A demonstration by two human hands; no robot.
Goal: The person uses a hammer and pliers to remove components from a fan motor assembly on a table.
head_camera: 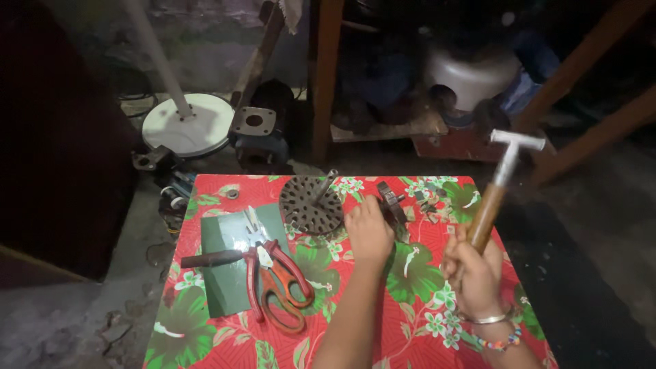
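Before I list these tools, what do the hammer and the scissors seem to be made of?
Hammer: pale, dull-shining head and neck, likely steel; brown glossy handle, probably varnished wood. Scissors: bright blades, likely steel; red-orange smooth handles, seemingly plastic.

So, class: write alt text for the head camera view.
The right hand raises a hammer while the left hand steadies a dark metal part on a red floral table; scissors and a perforated metal disc lie nearby.

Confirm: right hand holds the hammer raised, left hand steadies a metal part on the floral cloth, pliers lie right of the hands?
Not quite. The head view shows the pliers left of the hands, on a green sheet. The right hand does hold the hammer raised; the left hand steadies the metal part.
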